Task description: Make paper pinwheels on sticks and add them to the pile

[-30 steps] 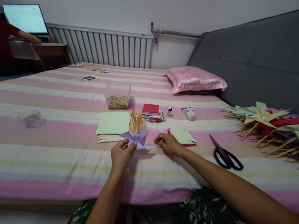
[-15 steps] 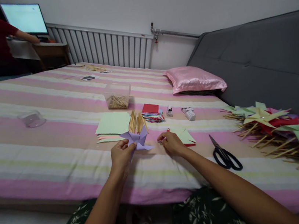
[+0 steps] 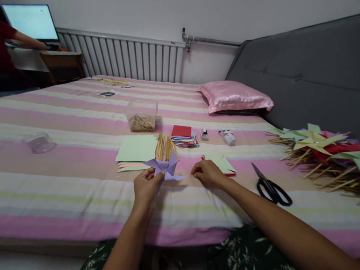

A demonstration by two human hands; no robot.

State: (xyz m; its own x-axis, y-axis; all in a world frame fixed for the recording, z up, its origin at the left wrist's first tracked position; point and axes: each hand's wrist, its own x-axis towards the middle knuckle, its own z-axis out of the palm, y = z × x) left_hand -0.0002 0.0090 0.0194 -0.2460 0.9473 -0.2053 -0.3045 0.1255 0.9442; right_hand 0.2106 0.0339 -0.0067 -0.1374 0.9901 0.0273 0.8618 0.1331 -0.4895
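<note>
Head view: the left hand (image 3: pixel 144 188) pinches the purple paper pinwheel (image 3: pixel 171 167) between closed fingers (image 3: pixel 159 177). The right hand (image 3: pixel 208 174) has drawn slightly farther away, fingertips (image 3: pixel 195 167) curled, any grip indiscernible; the left alone steadies the pinwheel.

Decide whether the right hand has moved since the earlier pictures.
Yes: the right hand has shifted slightly rightward, judged against the red-topped paper stack.

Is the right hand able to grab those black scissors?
Probably yes: the scissors lie uncovered to the right of the right hand, with only low, flat papers near the way.
</note>
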